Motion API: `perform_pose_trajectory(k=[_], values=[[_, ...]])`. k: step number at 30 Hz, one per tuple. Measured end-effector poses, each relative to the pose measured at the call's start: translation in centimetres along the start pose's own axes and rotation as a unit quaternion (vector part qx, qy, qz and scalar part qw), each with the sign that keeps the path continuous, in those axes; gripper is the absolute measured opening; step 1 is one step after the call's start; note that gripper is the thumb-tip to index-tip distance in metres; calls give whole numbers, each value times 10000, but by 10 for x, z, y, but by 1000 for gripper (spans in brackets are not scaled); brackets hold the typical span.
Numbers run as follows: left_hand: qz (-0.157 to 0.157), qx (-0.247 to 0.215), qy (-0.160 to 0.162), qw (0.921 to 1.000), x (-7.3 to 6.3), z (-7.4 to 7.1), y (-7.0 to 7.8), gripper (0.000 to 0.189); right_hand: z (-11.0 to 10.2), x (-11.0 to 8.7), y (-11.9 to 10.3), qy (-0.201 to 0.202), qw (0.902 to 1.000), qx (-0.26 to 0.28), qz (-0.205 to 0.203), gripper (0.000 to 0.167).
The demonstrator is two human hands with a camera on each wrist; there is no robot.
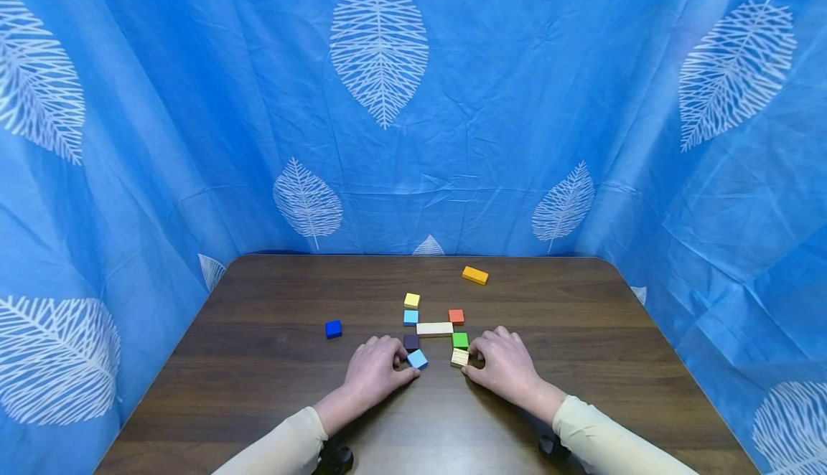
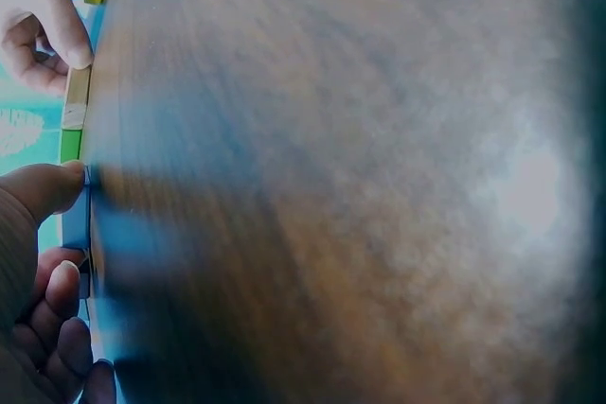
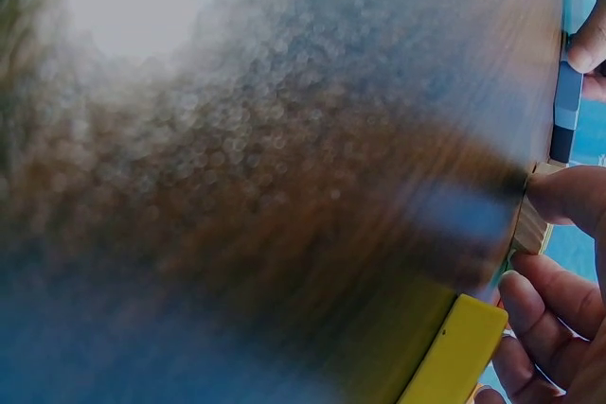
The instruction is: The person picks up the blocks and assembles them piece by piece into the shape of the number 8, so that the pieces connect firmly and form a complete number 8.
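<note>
My left hand (image 1: 377, 369) pinches a light blue block (image 1: 418, 359) between thumb and fingers; the block sits turned at an angle by a dark block (image 1: 411, 343). A pale wooden block (image 1: 459, 358) is pinched by my right hand (image 1: 506, 364), just below a green block (image 1: 460, 341). Between the two columns lies a long cream block (image 1: 435, 329). Above its left end are a second light blue block (image 1: 410, 317) and a yellow block (image 1: 412, 301); a red block (image 1: 456, 316) lies above its right end. In the right wrist view, the thumb presses the wooden block (image 3: 532, 226).
A dark blue block (image 1: 333, 329) lies apart on the left of the brown wooden table (image 1: 258, 367). Farther back on the right is an orange oblong block (image 1: 475, 275). Blue curtains (image 1: 484, 116) with white leaf prints surround the table's back and sides.
</note>
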State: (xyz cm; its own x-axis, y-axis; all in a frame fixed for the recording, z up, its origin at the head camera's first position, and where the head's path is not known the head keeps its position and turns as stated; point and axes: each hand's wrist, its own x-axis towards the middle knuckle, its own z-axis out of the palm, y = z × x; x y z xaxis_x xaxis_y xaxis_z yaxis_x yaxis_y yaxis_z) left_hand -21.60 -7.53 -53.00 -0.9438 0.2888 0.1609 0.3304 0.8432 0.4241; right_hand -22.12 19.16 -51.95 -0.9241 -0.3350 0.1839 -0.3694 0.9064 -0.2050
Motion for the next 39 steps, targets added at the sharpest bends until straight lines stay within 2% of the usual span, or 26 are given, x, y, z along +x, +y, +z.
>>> perform_pose_trajectory(k=[39], values=[[-40, -24, 23, 10000, -1, 0, 2, 34, 1, 0, 0, 16, 10000, -51, 30, 30]])
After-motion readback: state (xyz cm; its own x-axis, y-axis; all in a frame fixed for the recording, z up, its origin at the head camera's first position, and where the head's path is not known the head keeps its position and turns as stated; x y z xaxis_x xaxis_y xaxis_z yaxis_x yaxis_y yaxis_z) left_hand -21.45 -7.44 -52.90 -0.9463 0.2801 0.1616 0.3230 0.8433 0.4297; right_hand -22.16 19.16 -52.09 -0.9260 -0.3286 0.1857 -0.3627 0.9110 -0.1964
